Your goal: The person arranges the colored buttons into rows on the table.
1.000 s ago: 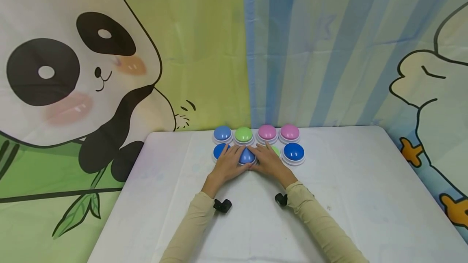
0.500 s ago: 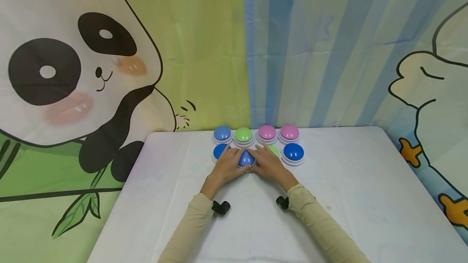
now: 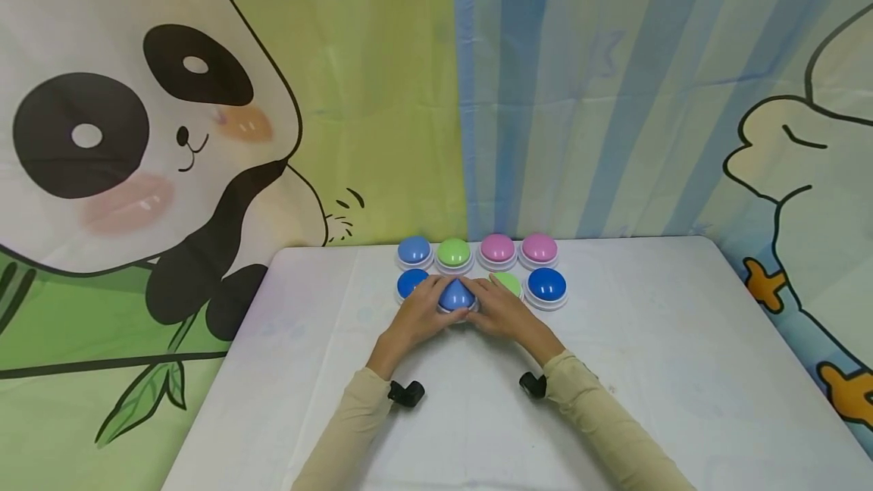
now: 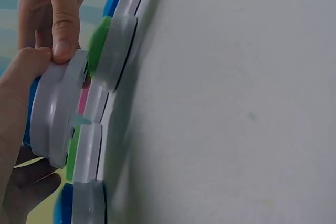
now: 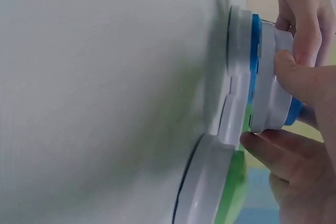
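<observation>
Between both hands is a blue dome push button (image 3: pixel 457 295) with a white round base, held just in front of the other buttons. My left hand (image 3: pixel 416 317) grips its left side and my right hand (image 3: pixel 505 312) its right side, with the thumbs nearly meeting at the near edge. In the left wrist view the held button's white base (image 4: pixel 56 109) stands off the tabletop, higher than the buttons behind it. The right wrist view shows a thumb (image 5: pixel 295 74) pressed on the same base. A green button (image 3: pixel 508 282) lies partly hidden behind my right hand, a blue one (image 3: pixel 410 282) beside my left fingers.
A back row holds a light blue button (image 3: pixel 414 249), a green button (image 3: pixel 453 251) and two pink buttons, one at its right end (image 3: pixel 539 248). Another blue button (image 3: pixel 547 284) sits right of my right hand. A printed curtain (image 3: pixel 382 97) hangs behind the white table (image 3: pixel 614 370).
Both hands have drawn the held blue button slightly toward me and a little left. More of the green button behind my right hand now shows.
</observation>
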A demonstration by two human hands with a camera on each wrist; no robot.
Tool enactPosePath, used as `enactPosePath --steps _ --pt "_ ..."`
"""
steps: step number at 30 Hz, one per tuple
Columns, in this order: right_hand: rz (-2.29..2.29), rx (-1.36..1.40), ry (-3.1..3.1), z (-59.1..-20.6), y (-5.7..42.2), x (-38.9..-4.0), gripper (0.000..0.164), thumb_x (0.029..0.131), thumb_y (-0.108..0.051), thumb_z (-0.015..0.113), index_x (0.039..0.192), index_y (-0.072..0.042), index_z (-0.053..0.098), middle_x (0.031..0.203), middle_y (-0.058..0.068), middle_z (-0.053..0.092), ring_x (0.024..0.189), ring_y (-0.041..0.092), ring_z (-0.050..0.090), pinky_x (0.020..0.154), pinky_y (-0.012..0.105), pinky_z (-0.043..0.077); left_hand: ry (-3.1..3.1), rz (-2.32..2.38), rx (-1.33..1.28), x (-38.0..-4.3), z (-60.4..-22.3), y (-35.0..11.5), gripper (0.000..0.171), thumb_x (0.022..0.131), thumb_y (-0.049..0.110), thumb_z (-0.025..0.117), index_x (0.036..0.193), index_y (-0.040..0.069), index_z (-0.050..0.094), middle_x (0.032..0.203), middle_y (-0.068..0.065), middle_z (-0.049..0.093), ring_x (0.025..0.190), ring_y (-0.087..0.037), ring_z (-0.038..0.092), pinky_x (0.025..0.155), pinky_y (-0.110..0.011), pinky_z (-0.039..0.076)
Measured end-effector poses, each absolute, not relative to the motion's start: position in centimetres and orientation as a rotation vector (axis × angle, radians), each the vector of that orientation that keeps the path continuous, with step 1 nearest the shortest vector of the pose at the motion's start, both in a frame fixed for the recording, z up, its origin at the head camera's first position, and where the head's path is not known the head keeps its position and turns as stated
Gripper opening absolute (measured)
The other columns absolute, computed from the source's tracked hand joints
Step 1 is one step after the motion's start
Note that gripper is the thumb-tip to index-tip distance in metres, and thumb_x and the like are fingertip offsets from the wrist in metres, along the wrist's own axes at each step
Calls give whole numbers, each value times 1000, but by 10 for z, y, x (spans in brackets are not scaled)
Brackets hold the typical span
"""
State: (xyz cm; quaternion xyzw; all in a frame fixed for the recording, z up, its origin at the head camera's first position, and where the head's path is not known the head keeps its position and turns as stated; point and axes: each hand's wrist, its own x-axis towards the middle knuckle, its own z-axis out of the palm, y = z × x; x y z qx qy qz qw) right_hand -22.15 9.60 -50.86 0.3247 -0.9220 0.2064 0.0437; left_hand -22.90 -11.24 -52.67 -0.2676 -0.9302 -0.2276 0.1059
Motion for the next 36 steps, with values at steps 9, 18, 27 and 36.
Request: enactPosePath --steps 9,18,27,36 --pt "864 969 -2773 -489 95 -208 68 91 -25 67 149 -9 36 140 15 50 129 30 52 106 45 47 -2653 -885 -754 -219 -507 -117 71 81 50 73 138 13 51 125 -8 58 110 -20 59 89 -35 56" --pt "935 956 -2686 -475 90 -199 68 90 -29 68 149 -12 38 138 12 51 126 27 54 104 42 49 -2527 -901 -788 -207 -487 -120 67 81 41 76 135 9 53 128 -12 58 115 -25 60 91 -38 57" --pt "945 985 -2599 -460 87 -187 69 87 -30 71 147 -11 42 135 12 53 123 25 55 101 40 51 -2541 -911 -807 -194 -466 -127 66 81 43 75 136 12 53 128 -9 58 116 -24 59 90 -38 57" --pt "886 1022 -2532 -441 84 -173 70 83 -32 76 143 -11 47 131 10 57 119 23 58 97 37 54 -2488 -877 -860 -180 -449 -136 66 79 41 78 134 13 55 123 -7 61 110 -21 61 87 -36 58"
